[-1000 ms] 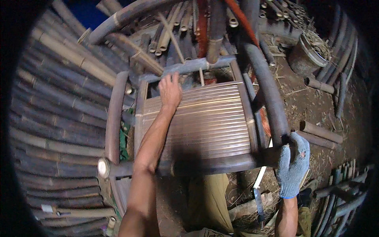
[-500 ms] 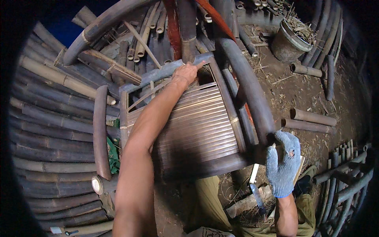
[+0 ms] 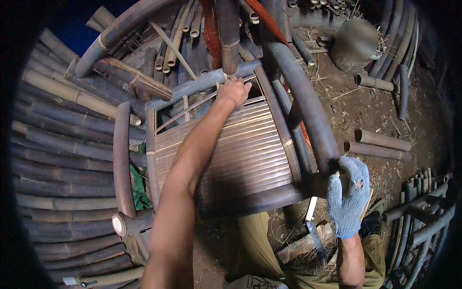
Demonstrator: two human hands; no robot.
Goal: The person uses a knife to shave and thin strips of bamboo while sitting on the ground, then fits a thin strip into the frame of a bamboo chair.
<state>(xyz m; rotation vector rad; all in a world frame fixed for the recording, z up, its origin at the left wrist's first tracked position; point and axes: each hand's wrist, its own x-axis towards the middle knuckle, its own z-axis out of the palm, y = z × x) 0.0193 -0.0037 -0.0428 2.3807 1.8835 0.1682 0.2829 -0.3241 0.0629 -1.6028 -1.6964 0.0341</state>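
A dark bamboo chair frame stands before me, its seat [image 3: 240,149] made of narrow parallel slats. My bare left hand [image 3: 233,91] reaches across it to the gap behind the last slats, just below the grey back rail [image 3: 192,85]. Its fingers are bent down, and what they grip is hidden. A thin loose strip [image 3: 185,118] slants across the gap, left of that hand. My right hand [image 3: 350,197], in a grey knitted glove, curls its thumb and fingers round the near end of the curved bamboo armrest [image 3: 308,106].
A knife [image 3: 315,238] with a pale handle lies below the seat's near right corner. Stacked bamboo poles [image 3: 67,168] fill the left side. Two short bamboo pieces [image 3: 382,142] lie on the dirt floor at right, near a bamboo frame [image 3: 423,226]. A blurred bucket [image 3: 349,62] stands behind.
My left hand has drawn in slightly from the back rail, its fingers now bent into the gap. The left forearm has shifted right. My gloved right hand stays at the armrest.
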